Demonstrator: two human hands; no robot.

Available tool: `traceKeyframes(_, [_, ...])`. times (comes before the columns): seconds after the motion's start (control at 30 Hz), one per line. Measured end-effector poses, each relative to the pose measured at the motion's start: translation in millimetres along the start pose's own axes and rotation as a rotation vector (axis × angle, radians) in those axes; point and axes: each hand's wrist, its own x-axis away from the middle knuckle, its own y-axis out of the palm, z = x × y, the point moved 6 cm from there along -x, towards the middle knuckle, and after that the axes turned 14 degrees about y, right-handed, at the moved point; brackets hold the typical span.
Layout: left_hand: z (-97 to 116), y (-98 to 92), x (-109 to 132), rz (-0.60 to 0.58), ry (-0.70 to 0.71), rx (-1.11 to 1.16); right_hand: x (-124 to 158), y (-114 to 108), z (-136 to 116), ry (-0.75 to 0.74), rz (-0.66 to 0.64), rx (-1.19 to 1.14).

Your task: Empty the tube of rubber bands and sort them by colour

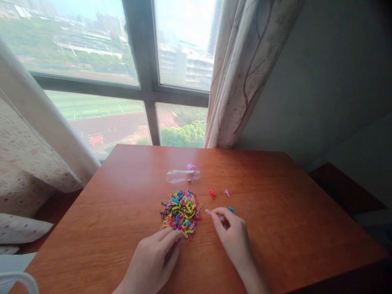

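**Main risks: scatter, tangles, clusters getting mixed**

- Wooden table (pixel 290 196): glossy, bare around the clusters. Likely low friction, so a light flick or sleeve brush could send small stuff sliding.
- Left hand (pixel 156 253): near edge of the multicolour heap (pixel 182 210), fingertips right at its margin. Can't tell whether they pinch anything or just rest there. If the hand pushes forward, it could spread the heap.
- Right hand (pixel 232 230): right of the heap, thumb and index pinching one pink loop, other fingers curled. The wrist lies on the near side, so a careless sweep away from the person could hit the clusters.
- Heap itself: small loops, probably elastic bands, in yellow, black, blue, red and pink. Piled tight and overlapping; pulling one could drag neighbours out with it.
- Clear plastic bag (pixel 177 176): behind the heap, lying sideways, pinkish-purple item (pixel 191 166) at its far side, too small to identify. Looks light; a nudge could shift it.
- Red cluster (pixel 212 194): right of the heap and behind it, loosely stacked.
- Blue cluster (pixel 232 210): farther right of the heap, partly hidden by the right hand. Knuckle contact is the obvious cause of a spill here.
- Pink cluster (pixel 227 192): beyond the red one as seen from the heap. Only a few loops, and near enough to red that a missed drop could mix colours.
- Pink loop (pixel 208 212): just right of the heap, sticking out of the pinch toward it. Held at one end only; if squeezed unevenly, it could spring away.
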Motion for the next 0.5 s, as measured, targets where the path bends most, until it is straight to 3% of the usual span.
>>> traceKeyframes(0.1, [1.0, -1.0, -0.4, 0.009, 0.007, -0.011, -24.1, -27.8, 18.3, 0.02, 0.126, 0.098])
traceKeyframes(0.23, [0.8, -0.7, -0.4, 0.011, 0.007, -0.017, -53.3, -48.5, 36.8, 0.055, 0.164, 0.2])
traceKeyframes(0.5, [-0.6, 1.3, 2.1, 0.01, 0.008, -0.009, -74.1, -44.8, 50.9, 0.085, 0.17, 0.279])
